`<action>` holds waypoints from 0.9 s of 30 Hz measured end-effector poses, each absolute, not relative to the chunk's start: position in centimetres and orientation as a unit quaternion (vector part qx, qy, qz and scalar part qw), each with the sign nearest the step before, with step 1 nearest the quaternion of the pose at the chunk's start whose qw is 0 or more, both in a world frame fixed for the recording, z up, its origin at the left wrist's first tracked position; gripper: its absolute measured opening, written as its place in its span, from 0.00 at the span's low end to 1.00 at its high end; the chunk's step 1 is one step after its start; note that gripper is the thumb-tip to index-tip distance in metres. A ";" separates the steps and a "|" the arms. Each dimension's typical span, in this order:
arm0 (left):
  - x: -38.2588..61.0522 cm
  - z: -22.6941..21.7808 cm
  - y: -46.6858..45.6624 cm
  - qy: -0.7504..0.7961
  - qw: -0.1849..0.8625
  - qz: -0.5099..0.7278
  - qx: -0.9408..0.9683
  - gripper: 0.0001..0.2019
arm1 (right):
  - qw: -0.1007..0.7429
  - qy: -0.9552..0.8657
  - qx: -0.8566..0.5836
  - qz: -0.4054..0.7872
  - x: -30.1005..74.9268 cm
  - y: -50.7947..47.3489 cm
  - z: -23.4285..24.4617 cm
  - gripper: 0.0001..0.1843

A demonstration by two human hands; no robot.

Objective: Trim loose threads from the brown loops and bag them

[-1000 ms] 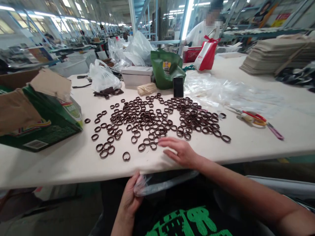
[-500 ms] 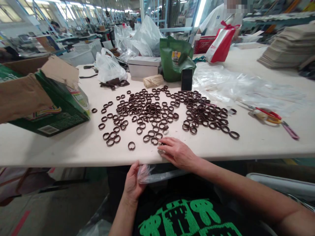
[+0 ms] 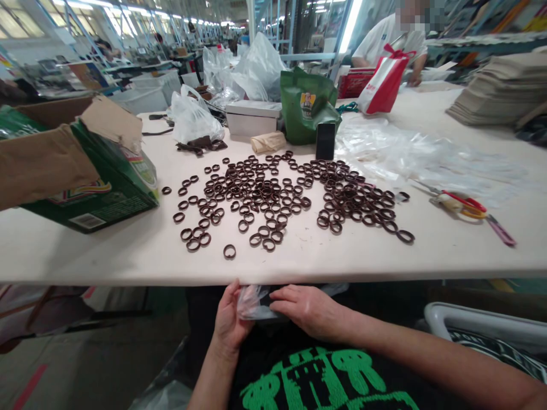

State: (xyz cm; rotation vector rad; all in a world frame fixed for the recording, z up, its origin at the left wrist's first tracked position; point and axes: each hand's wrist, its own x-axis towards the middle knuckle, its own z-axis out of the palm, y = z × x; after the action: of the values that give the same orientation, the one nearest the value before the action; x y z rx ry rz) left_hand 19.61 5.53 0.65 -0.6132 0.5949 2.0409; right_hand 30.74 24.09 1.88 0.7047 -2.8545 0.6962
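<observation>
Below the table's front edge, my left hand point(image 3: 233, 316) is closed on a clear plastic bag point(image 3: 260, 304), pinching its left end between thumb and fingers. My right hand point(image 3: 305, 310) is at the bag's other side, its fingers bent together against the film. Whatever those fingertips hold, if anything, is hidden. Many small dark brown rings point(image 3: 268, 245) lie scattered on the table in front of me. One single ring point(image 3: 229, 251) sits apart, closest to the edge. To the right, more rings point(image 3: 359, 196) form a denser heap.
A green cardboard box point(image 3: 102, 188) stands open at left. Behind the rings are a phone point(image 3: 325, 141), a green pouch point(image 3: 305, 111) and a white box point(image 3: 252, 118). Scissors point(image 3: 464, 206) and flat clear bags point(image 3: 410, 148) lie at right. A person point(image 3: 380, 40) stands across the table.
My right hand has drawn back from the rings near the table edge, down to the plastic bag. The left hand keeps its grip there. The person across the table has shifted slightly.
</observation>
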 end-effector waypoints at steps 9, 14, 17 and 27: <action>19.6 0.2 5.3 0.212 0.462 0.820 -0.264 0.07 | 0.237 -0.935 0.122 0.233 24.1 28.1 5.3 0.17; 19.6 0.0 5.1 0.213 0.463 0.823 -0.249 0.09 | 0.163 -0.973 0.086 0.141 19.3 29.0 4.7 0.28; 19.7 -0.4 4.8 0.204 0.466 0.831 -0.225 0.08 | 0.145 -0.974 0.111 0.134 18.6 28.0 4.1 0.24; 19.7 -0.4 4.6 0.182 0.478 0.838 -0.191 0.11 | 0.193 -0.943 0.188 0.193 24.3 25.5 3.8 0.06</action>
State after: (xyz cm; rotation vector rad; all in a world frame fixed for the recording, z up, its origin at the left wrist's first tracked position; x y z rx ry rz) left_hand 19.66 4.63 -0.40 -0.4664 0.4444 2.0454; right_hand 24.26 25.45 3.84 0.5284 -2.6477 0.5416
